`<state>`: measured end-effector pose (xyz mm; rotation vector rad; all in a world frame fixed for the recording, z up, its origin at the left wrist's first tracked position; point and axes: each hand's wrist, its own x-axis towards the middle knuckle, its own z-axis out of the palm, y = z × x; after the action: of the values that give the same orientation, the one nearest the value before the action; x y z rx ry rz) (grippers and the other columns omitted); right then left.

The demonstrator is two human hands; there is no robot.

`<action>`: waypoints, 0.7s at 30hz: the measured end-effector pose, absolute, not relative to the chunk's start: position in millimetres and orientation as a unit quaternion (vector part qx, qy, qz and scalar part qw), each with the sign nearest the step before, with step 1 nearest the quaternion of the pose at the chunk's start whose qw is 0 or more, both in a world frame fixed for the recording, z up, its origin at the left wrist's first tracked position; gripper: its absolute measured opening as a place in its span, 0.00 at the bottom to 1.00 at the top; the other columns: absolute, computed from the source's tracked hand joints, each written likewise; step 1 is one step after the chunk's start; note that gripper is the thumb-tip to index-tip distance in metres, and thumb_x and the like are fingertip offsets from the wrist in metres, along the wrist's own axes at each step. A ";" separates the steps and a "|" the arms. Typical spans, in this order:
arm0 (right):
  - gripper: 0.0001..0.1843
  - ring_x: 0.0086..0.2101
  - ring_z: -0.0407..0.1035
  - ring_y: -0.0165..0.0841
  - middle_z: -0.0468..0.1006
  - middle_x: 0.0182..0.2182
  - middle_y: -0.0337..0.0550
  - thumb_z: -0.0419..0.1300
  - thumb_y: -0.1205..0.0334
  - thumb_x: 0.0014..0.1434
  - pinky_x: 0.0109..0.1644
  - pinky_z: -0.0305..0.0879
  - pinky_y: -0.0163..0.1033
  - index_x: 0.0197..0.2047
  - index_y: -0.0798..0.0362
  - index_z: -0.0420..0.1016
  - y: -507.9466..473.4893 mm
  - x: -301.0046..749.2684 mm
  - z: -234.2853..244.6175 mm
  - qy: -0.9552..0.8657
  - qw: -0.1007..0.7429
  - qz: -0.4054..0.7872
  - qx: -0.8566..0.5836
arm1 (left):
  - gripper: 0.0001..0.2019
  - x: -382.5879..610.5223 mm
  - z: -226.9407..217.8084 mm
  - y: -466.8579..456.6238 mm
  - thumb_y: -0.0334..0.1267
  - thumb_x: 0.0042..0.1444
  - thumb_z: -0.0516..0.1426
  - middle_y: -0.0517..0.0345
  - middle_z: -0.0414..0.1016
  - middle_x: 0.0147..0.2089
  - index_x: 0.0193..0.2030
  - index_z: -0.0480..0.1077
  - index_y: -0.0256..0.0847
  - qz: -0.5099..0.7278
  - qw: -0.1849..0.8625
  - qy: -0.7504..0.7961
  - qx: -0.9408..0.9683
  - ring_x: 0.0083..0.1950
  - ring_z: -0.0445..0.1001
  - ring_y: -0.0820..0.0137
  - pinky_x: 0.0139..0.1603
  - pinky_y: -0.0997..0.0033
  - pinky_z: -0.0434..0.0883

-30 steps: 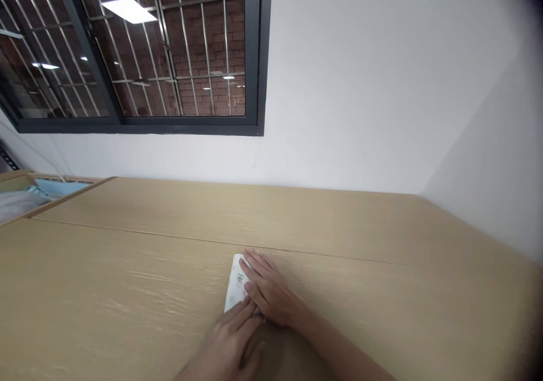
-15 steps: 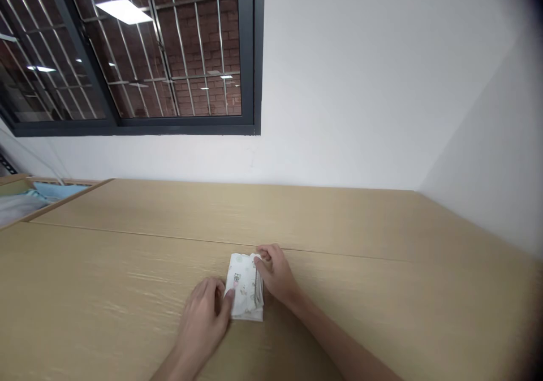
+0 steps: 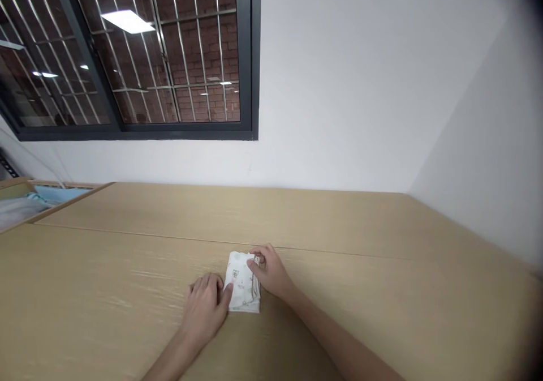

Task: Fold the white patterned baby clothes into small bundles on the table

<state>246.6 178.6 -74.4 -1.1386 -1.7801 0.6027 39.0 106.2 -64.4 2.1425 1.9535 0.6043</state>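
Low in the middle of the frame, the left hand (image 3: 205, 308) is lying flat on the table (image 3: 394, 290), fingers loose and open, with its fingertips touching the left edge of the cloth (image 3: 241, 286). Just beyond and to the right, the right hand (image 3: 272, 272) is curling its fingers over the cloth's upper right corner, pinching the stacked layers there.

The cloth is sitting between the two hands, a little below the centre of the frame. It is a small white piece with a faint print, folded into a thick packet. It looks light, soft and limp, and it is likely to spring open if let go. It seems neither fragile nor slippery on the wood grain. The layered right edge looks like the best place to grip, thumb under and fingers over, so that all the folds are caught together. The left edge is good for steadying.

Further back, a seam is running across the table. At the far left edge, a box (image 3: 46, 195) is showing something pale blue inside. Behind it are a white wall (image 3: 360, 86) and, upper left, a barred window (image 3: 127, 64).
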 end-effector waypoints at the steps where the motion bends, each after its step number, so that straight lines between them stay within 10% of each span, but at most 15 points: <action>1: 0.10 0.41 0.71 0.38 0.74 0.42 0.46 0.61 0.60 0.61 0.48 0.71 0.46 0.45 0.51 0.77 178.9 246.8 -74.2 -0.719 0.453 0.252 -0.463 | 0.18 38.8 -65.4 107.0 0.51 0.69 0.44 0.50 0.76 0.42 0.38 0.67 0.42 0.213 0.097 0.651 0.722 0.49 0.73 0.54 0.51 0.55 0.59; 11: 0.08 0.49 0.67 0.43 0.73 0.42 0.46 0.60 0.61 0.59 0.58 0.64 0.53 0.43 0.50 0.74 173.5 244.9 -72.9 -0.748 0.453 0.193 -0.445 | 0.15 43.1 -54.9 115.5 0.45 0.67 0.43 0.49 0.78 0.39 0.38 0.65 0.41 0.253 0.155 0.603 0.741 0.44 0.76 0.58 0.47 0.60 0.63; 21: 0.11 0.39 0.72 0.36 0.75 0.42 0.44 0.50 0.52 0.71 0.41 0.70 0.39 0.52 0.47 0.62 90.3 132.1 -56.1 -0.748 0.417 0.406 -0.320 | 0.22 -33.9 -2.4 -13.1 0.62 0.64 0.46 0.56 0.76 0.32 0.35 0.67 0.47 0.386 0.184 0.627 0.651 0.35 0.75 0.62 0.38 0.62 0.74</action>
<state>132.1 90.3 -56.1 -0.8032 -1.8761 1.0189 -33.9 -13.1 -2.4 1.8346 1.7687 1.0873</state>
